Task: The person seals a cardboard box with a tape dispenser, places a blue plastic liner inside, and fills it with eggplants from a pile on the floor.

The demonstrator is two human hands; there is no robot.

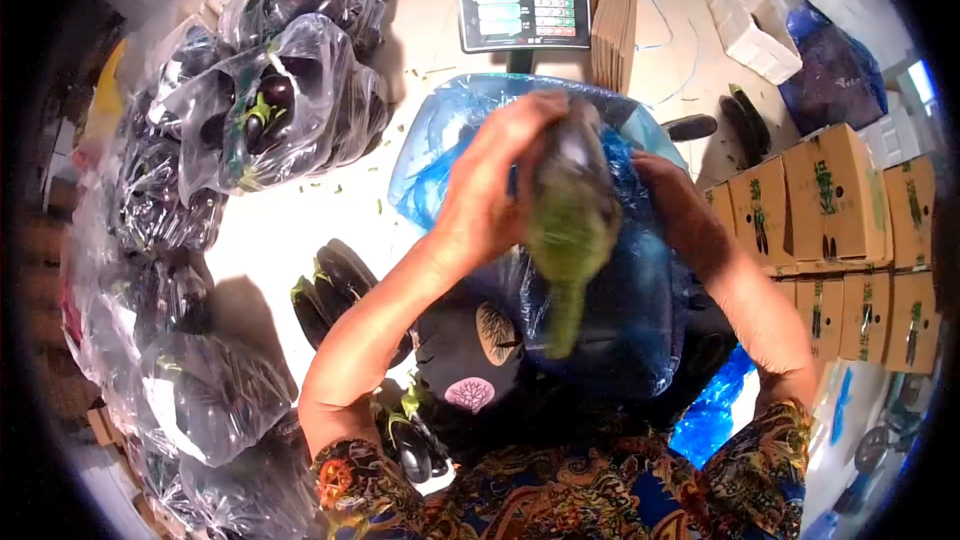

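Note:
An eggplant [572, 195], blurred by motion, is in my left hand [490, 175], whose fingers are wrapped round its far end. Its green stem end points down toward me. Beneath it, a blue plastic bag [430, 145] lines a wide container in front of my body. At the bag's right side, my right hand [668, 195] is closed on the crinkled blue plastic, its fingertips partly in shadow. What lies inside the bag is mostly hidden by the eggplant and my hands.
A digital scale display [525, 13] stands beyond the bag, beside cardboard sheets [614, 20]. Clear bags of eggplants [290, 100] are piled along the left. Loose eggplants [335, 285] lie left of my arm, others [745, 125] at right. Cartons [830, 195] are stacked on the right, below a foam box [750, 25].

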